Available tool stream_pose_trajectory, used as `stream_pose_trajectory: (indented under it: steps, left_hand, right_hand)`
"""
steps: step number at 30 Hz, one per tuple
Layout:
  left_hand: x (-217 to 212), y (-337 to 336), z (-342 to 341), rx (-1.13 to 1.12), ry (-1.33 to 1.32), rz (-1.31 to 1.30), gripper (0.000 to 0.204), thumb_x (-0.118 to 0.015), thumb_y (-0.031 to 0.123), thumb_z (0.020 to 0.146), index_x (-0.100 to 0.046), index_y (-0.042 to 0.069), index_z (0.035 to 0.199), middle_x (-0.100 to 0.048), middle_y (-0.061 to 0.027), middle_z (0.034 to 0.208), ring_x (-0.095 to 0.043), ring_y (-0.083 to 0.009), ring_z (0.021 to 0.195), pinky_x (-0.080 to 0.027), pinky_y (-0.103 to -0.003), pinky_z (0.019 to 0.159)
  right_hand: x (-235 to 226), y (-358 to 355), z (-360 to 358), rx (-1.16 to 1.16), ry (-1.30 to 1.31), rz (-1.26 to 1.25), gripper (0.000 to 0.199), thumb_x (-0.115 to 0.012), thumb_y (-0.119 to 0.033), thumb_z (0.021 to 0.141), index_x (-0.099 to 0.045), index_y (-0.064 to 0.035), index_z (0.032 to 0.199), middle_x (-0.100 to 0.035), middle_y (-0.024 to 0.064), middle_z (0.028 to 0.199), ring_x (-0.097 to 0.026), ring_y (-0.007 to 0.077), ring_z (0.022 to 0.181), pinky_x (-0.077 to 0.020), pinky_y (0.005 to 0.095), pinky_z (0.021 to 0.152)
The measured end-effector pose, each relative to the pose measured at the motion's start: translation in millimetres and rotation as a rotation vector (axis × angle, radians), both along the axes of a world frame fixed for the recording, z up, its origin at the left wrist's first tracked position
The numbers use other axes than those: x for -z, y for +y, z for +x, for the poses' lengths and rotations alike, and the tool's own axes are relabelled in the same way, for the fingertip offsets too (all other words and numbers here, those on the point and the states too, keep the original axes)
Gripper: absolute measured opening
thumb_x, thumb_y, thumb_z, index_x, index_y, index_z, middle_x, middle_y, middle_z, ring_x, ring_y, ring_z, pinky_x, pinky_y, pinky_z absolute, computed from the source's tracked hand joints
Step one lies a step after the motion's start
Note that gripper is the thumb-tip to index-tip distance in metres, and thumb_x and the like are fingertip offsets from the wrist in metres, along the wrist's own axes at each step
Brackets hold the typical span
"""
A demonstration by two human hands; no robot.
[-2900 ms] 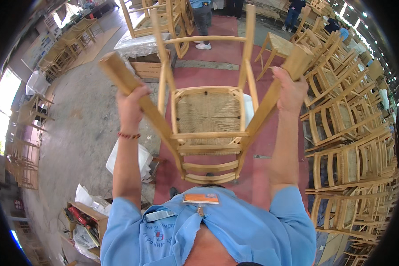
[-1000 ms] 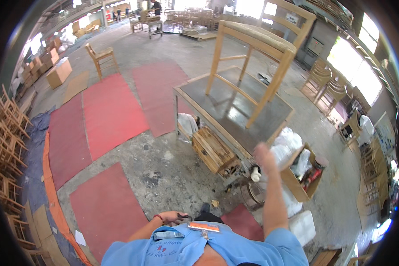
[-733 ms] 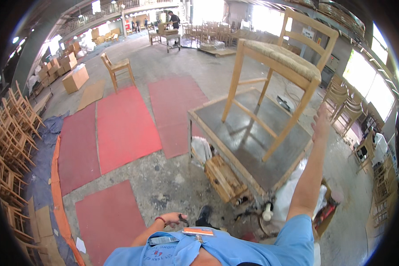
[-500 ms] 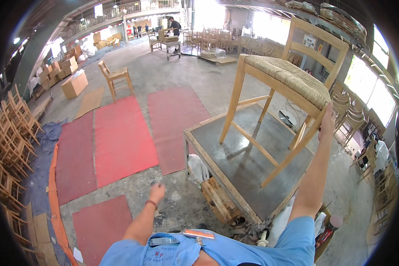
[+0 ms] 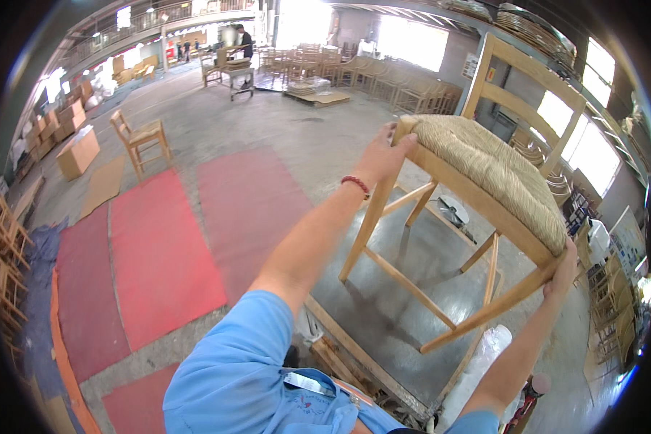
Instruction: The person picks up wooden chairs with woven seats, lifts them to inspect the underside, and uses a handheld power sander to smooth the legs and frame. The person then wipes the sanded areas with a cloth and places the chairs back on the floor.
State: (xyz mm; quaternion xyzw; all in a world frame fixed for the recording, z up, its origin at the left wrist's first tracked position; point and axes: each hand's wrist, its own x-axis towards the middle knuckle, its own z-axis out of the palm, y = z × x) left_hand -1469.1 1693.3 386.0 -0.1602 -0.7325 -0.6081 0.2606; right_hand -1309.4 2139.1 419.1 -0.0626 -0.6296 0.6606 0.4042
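Observation:
A tall wooden chair [image 5: 477, 206] with a woven straw seat [image 5: 488, 163] and a slatted back is in both my hands, over a low metal-topped table [image 5: 380, 311]. My left hand [image 5: 385, 155], with a red bracelet at its wrist, is closed around the top of the front left leg at the seat corner. On the right, my right hand [image 5: 561, 269] grips the opposite front corner just below the seat. The chair looks tilted; whether its feet touch the tabletop I cannot tell.
Red mats [image 5: 163, 260] cover floor to the left. Another straw-seated chair [image 5: 141, 141] stands beyond them, near cardboard boxes [image 5: 77, 152]. A power tool with a round disc [image 5: 452, 211] lies past the table. A person [image 5: 244, 47] works at a far bench; stacked chairs [image 5: 304, 65] line the back.
My left hand has come up from beside the table and taken hold of the chair's front left corner. The view has turned right, and the chair sits closer to me.

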Motion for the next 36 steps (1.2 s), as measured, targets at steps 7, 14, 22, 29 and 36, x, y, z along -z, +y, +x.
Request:
stream_pose_trajectory:
  steps: [7, 14, 22, 29, 36]
  left_hand:
    - [-10, 24, -78, 0.204, 0.093, 0.234, 0.079, -0.073, 0.051, 0.082, -0.047, 0.0, 0.136, -0.063, -0.0228, 0.125, -0.061, -0.0359, 0.115, -0.048, -0.04, 0.098]
    - [2, 30, -130, 0.392, -0.056, 0.008, 0.066, -0.077, 0.043, 0.082, -0.056, -0.002, 0.127, -0.066, -0.019, 0.116, -0.063, -0.0297, 0.109, -0.049, -0.037, 0.094]
    - [18, 41, -117, 0.373, -0.214, 0.111, 0.04, -0.077, 0.033, 0.083, -0.071, 0.0, 0.105, -0.072, -0.0097, 0.09, -0.067, -0.0201, 0.088, -0.051, -0.035, 0.083]
    - [35, 47, -110, 0.308, -0.129, 0.307, 0.033, -0.075, 0.028, 0.083, -0.069, 0.0, 0.099, -0.068, -0.0051, 0.084, -0.061, -0.0147, 0.077, -0.05, -0.031, 0.072]
    - [51, 2, -46, 0.256, -0.07, 0.369, 0.028, -0.07, 0.015, 0.081, -0.066, -0.002, 0.103, -0.068, -0.0048, 0.088, -0.061, -0.0135, 0.08, -0.05, -0.029, 0.073]
  right_hand:
    - [7, -23, -8, 0.35, 0.021, 0.104, 0.059, -0.058, -0.046, 0.095, -0.057, 0.0006, 0.131, -0.059, 0.0112, 0.128, -0.056, 0.0235, 0.116, -0.0436, 0.0383, 0.098]
    - [41, -14, -26, 0.384, -0.145, 0.083, 0.067, -0.061, -0.054, 0.094, -0.054, 0.0008, 0.132, -0.062, 0.0111, 0.116, -0.063, 0.0212, 0.098, -0.0486, 0.0351, 0.085]
    - [85, -7, -38, 0.34, 0.023, -0.016, 0.053, -0.062, -0.051, 0.095, -0.063, 0.0003, 0.106, -0.063, 0.0071, 0.086, -0.061, 0.0176, 0.076, -0.0497, 0.0311, 0.07]
    - [89, -18, -33, 0.382, 0.11, 0.003, 0.055, -0.048, -0.05, 0.1, -0.06, 0.0021, 0.11, -0.062, 0.0096, 0.088, -0.059, 0.0183, 0.076, -0.05, 0.033, 0.07]
    - [105, -57, 34, 0.334, 0.292, -0.051, 0.058, -0.032, -0.051, 0.103, -0.049, -0.0023, 0.13, -0.06, 0.0103, 0.106, -0.06, 0.0207, 0.091, -0.0512, 0.0347, 0.079]
